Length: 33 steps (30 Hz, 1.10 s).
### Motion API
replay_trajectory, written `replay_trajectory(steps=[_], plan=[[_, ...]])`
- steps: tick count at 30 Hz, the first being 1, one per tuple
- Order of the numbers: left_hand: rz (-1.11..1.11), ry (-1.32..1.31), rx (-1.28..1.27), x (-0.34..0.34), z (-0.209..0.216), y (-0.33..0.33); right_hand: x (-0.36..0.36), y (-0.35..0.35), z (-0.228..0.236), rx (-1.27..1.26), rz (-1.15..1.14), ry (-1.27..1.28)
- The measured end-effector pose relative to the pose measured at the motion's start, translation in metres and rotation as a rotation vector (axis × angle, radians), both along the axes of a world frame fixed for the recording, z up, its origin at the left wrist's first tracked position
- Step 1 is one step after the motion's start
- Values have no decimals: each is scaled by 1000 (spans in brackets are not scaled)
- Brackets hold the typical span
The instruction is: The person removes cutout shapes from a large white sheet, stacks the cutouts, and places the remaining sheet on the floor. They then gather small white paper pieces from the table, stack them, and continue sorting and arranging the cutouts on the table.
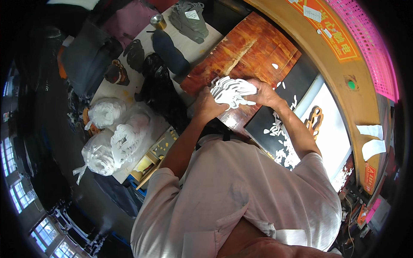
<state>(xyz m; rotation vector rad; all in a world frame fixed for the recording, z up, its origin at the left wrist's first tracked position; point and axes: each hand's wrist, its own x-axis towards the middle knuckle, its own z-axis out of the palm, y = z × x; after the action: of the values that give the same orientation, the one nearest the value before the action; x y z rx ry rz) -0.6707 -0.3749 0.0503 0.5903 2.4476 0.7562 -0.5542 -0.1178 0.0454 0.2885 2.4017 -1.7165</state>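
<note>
Both of my hands grip a loose stack of white cut-out shoe pieces [232,91] above the worn reddish-brown wooden board [245,47]. My left hand [207,106] is closed round the stack's left end, thumb toward me. At the right end, my right hand [263,93] is closed on it, with its fingers partly hidden behind the pieces. The layers fan out unevenly between the two hands. Right of my right forearm, an orange-brown openwork cutting die [315,121] lies on a white cutting board [329,133].
Small white offcuts [279,129] litter a black surface by my right arm. A yellow-brown machine [361,99] with a green button curves along the right, beside a pink basket [365,38]. Leftward, a table [142,38] carries bagged white pieces [103,161] and dark grey cut pieces [189,23].
</note>
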Motion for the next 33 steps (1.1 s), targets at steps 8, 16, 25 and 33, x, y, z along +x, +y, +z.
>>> replay_trajectory(steps=[8, 16, 25, 33], plan=[[-47, 163, 104, 23, -1, 8, 25, -5, 2, 190, -70, 75], [-394, 419, 373, 32, 12, -10, 53, -10, 34, 481, -21, 142], [-486, 435, 263, 18, 2, 13, 41, -11, 26, 480, 43, 197], [-488, 514, 381, 20, -6, 10, 45, -7, 2, 573, 1, 386]])
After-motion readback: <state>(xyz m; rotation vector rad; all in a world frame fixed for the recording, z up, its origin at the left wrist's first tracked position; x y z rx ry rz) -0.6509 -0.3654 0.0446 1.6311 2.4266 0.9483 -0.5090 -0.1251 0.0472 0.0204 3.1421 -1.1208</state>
